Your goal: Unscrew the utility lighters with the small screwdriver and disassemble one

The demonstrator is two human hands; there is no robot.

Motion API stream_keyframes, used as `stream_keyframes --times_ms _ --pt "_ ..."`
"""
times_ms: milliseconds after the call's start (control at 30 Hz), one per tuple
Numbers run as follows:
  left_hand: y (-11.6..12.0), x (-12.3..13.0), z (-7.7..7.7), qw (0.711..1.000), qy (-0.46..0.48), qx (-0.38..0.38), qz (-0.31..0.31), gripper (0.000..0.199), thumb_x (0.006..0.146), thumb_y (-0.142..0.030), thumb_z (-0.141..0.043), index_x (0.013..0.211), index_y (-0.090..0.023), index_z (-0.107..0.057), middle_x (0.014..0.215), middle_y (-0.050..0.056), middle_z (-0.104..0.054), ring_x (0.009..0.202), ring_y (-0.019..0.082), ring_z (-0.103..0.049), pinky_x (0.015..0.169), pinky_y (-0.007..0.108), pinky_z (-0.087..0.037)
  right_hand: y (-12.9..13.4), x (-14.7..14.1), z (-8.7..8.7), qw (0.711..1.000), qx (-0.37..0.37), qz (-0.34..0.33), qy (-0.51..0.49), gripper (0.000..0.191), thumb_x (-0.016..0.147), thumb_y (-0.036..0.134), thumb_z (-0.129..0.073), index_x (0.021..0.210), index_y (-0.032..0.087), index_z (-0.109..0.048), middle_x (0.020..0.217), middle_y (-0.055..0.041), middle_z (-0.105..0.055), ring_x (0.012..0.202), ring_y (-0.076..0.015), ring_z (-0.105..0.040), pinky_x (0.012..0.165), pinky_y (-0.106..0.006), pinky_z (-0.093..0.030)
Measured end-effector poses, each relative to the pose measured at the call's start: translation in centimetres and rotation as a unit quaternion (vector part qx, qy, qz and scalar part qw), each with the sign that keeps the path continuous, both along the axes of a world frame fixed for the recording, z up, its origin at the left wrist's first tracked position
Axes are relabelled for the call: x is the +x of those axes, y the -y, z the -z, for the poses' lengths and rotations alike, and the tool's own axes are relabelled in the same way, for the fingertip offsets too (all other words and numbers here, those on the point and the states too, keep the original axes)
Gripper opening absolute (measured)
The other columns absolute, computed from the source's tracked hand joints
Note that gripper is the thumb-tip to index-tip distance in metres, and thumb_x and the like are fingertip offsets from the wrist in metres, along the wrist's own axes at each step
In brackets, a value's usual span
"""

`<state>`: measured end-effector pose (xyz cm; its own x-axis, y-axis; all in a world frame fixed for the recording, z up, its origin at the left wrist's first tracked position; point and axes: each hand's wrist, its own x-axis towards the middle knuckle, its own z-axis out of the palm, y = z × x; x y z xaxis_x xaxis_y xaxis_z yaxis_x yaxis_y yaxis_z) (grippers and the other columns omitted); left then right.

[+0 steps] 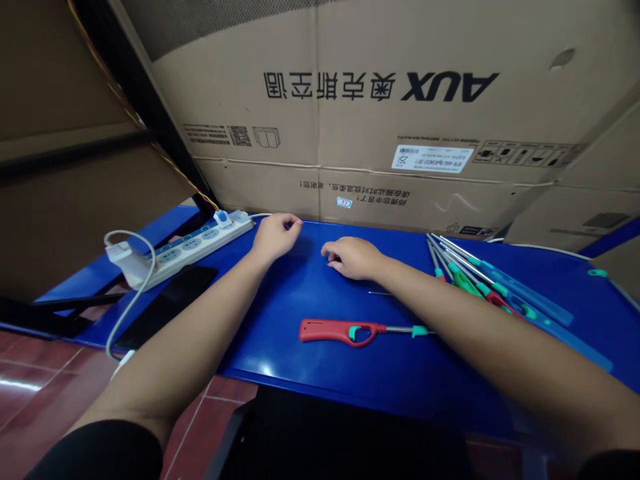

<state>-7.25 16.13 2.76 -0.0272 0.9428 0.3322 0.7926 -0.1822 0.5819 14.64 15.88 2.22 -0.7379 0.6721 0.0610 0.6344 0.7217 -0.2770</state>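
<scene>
The left hand (274,239) lies loose and empty on the blue table (270,360) near its far edge, just beside a white power strip (183,250) at upper left. The right hand (351,259) curls at centre, fingertips down; whether they pinch anything, I can't tell. A thin metal rod (380,293) runs out from under the right forearm, one end hidden. Below, a red utility lighter (330,331) lies lengthwise, nozzle pointing right.
</scene>
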Motion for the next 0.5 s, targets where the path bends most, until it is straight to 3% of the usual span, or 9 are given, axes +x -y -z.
stream_keyframes --times_ms 133,233,300,367,433,500 --pt "0.9 1.4 -0.2 0.996 -0.024 -0.042 0.076 0.03 0.087 -0.039 -0.056 0.088 -0.016 -0.076 0.083 0.007 -0.075 0.071 0.019 -0.061 0.067 0.029 -0.04 0.8 3.7 -1.9 0.999 -0.016 0.04 0.006 0.026 0.088 0.023 -0.057 0.112 0.021 -0.068 0.107 -0.0059 -0.073 0.093 -0.0188 -0.065 0.08 -0.031 -0.044" --pt "2.8 2.9 -0.9 0.974 -0.043 -0.093 0.203 0.027 0.085 -0.041 -0.062 0.087 -0.018 -0.076 0.083 0.004 -0.074 0.072 0.017 -0.063 0.068 0.027 -0.042 1.9 8.3 -3.3 0.995 -0.069 0.061 0.044 0.022 0.085 0.038 -0.065 0.094 0.019 -0.071 0.091 -0.0045 -0.073 0.078 -0.0169 -0.064 0.069 -0.028 -0.045" --pt "4.7 4.1 -1.5 0.916 -0.083 -0.134 0.369 0.032 0.083 -0.047 -0.066 0.095 -0.018 -0.076 0.089 0.005 -0.073 0.077 0.016 -0.063 0.071 0.026 -0.043 2.9 10.9 -3.6 0.987 -0.119 0.044 0.094 0.031 0.073 0.047 -0.075 0.088 0.02 -0.072 0.087 -0.0032 -0.071 0.074 -0.0169 -0.062 0.065 -0.027 -0.044" --pt "6.7 5.4 -1.8 0.859 -0.119 -0.168 0.468 0.043 0.078 -0.052 -0.073 0.106 -0.019 -0.073 0.094 0.005 -0.071 0.079 0.017 -0.063 0.07 0.026 -0.044 4.0 12.5 -3.3 0.978 -0.145 0.035 0.144 0.029 0.07 0.044 -0.076 0.087 0.02 -0.071 0.086 -0.0033 -0.07 0.073 -0.0171 -0.061 0.065 -0.027 -0.043" --pt "8.5 6.5 -2.0 0.839 -0.172 -0.18 0.484 0.049 0.071 -0.05 -0.08 0.108 -0.019 -0.071 0.095 0.005 -0.07 0.079 0.018 -0.061 0.065 0.026 -0.042 5.0 13.0 -2.9 0.976 -0.142 0.043 0.16 0.016 0.074 0.034 -0.069 0.082 0.02 -0.069 0.083 -0.0032 -0.069 0.072 -0.0165 -0.059 0.066 -0.027 -0.041" --pt "9.6 7.2 -2.0 0.833 -0.213 -0.181 0.477 0.04 0.069 -0.041 -0.082 0.101 -0.02 -0.071 0.092 0.004 -0.068 0.078 0.018 -0.06 0.062 0.026 -0.039 5.6 13.1 -2.8 0.98 -0.125 0.058 0.143 0.006 0.074 0.025 -0.063 0.076 0.02 -0.065 0.079 -0.0023 -0.067 0.071 -0.0158 -0.058 0.067 -0.027 -0.04"
